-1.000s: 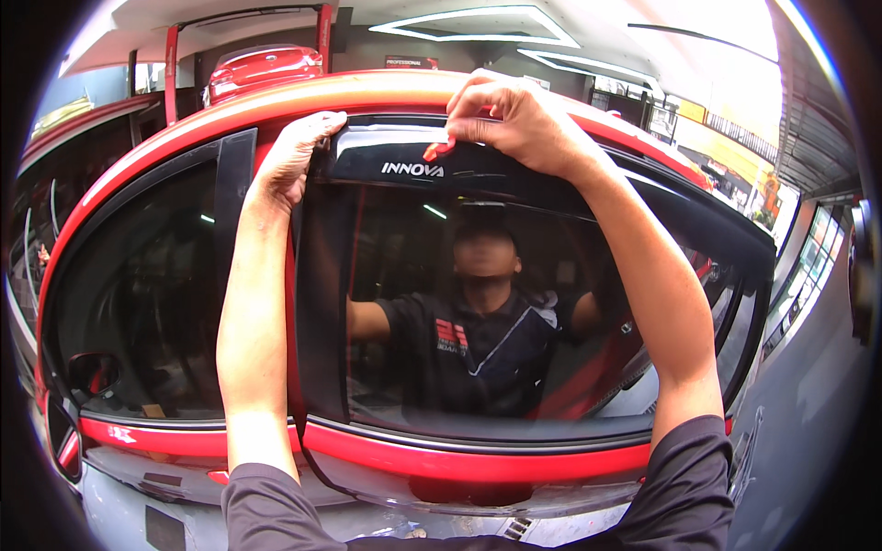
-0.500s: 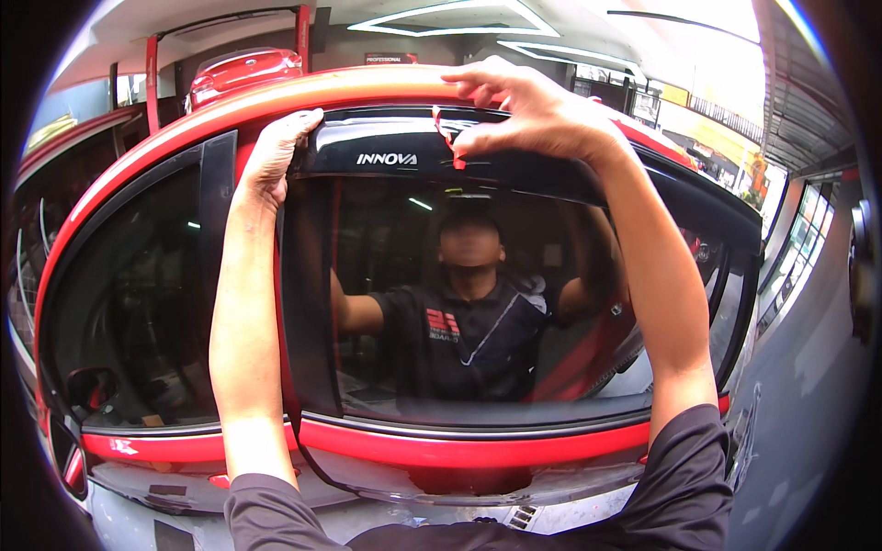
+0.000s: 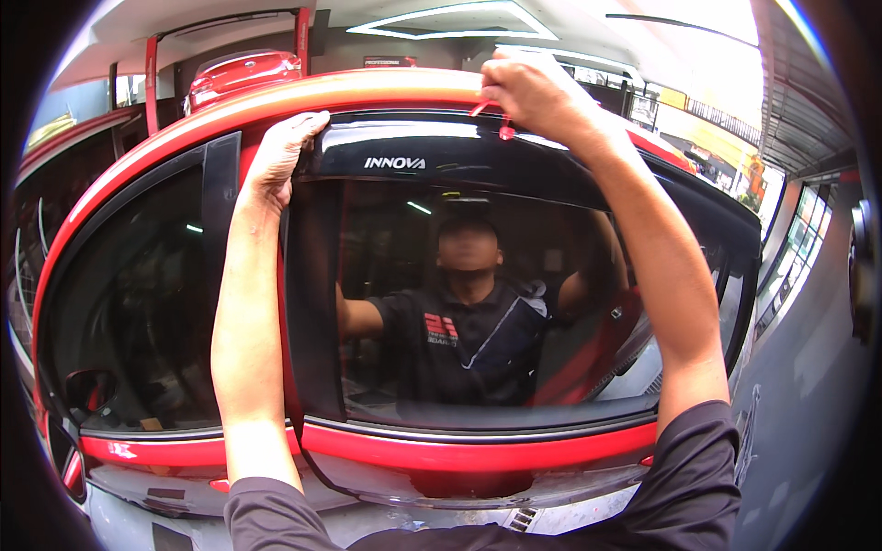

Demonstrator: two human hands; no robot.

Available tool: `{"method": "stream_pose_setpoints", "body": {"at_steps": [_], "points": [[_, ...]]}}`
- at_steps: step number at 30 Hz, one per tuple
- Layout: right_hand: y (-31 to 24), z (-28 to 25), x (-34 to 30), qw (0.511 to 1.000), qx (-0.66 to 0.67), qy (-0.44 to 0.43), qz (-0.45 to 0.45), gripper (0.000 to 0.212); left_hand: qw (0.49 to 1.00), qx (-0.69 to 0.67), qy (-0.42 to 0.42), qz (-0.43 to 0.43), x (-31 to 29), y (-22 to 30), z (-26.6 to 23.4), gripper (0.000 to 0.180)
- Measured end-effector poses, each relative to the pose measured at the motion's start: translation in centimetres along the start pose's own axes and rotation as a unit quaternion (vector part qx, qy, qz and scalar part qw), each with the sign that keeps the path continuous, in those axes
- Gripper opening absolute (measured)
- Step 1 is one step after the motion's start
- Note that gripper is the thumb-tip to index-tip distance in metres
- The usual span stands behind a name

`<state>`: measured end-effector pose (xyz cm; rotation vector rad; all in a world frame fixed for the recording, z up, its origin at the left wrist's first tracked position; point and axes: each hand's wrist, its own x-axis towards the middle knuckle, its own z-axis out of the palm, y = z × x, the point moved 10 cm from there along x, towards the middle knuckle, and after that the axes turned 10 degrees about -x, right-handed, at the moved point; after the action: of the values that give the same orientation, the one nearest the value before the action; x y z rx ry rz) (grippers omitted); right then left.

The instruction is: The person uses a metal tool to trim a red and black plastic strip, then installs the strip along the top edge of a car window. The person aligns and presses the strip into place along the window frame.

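Observation:
A dark, glossy window visor [image 3: 478,151] with light lettering lies along the top of the rear door window of a red car. At the visor's front end, my left hand [image 3: 280,158] is closed on its corner, fingertips up by the roof edge. My right hand [image 3: 540,96] is raised at the visor's upper edge, farther to the right, with its fingers pinched together. From them hangs a thin red strip [image 3: 506,132], which looks like tape liner, dangling across the visor. The tips of the right fingers are partly hidden by the hand itself.
The rear door glass [image 3: 570,321] below mirrors my shirt and arms. To the left are the front door window [image 3: 138,294] and a side mirror [image 3: 66,455]. Beyond the red roof [image 3: 386,89], another red car [image 3: 243,78] stands between red lift posts [image 3: 302,41].
My right hand has moved right along the visor, and its spread fingers have closed. The red strip has moved right with it. My left hand stays at the visor's front end.

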<state>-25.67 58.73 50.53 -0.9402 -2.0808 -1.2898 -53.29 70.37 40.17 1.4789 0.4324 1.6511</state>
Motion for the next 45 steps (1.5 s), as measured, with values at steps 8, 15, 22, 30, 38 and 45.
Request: {"method": "stream_pose_setpoints", "body": {"at_steps": [8, 15, 22, 30, 38, 45], "points": [[15.4, -7.1, -12.2, 0.981, -0.045, -0.073, 0.177, 0.027, 0.793, 0.478, 0.011, 0.378, -6.7, 7.3, 9.4, 0.037], [23.6, -10.0, -20.3, 0.951, -0.085, -0.065, 0.290, 0.029, 0.776, 0.531, -0.131, 0.314, -5.6, 6.5, 12.3, 0.028], [24.4, -10.9, -22.8, 0.936, 0.016, 0.011, 0.351, 0.035, 0.907, 0.331, -0.241, 0.095, -1.6, 4.7, 12.4, 0.026], [23.9, -11.2, -23.0, 0.913, -0.007, -0.003, 0.408, 0.043, 0.707, 0.566, -0.223, 0.361, -8.3, 5.1, 16.6, 0.088], [25.6, -9.5, -24.3, 0.859, 0.244, 0.097, 0.440, 0.023, 0.701, 0.577, -0.195, 0.370, -8.1, 4.3, 17.3, 0.088], [25.2, -6.2, -24.2, 0.707, 0.581, 0.142, 0.377, 0.024, 0.681, 0.606, -0.171, 0.374, -8.3, 4.8, 16.7, 0.086]]}}
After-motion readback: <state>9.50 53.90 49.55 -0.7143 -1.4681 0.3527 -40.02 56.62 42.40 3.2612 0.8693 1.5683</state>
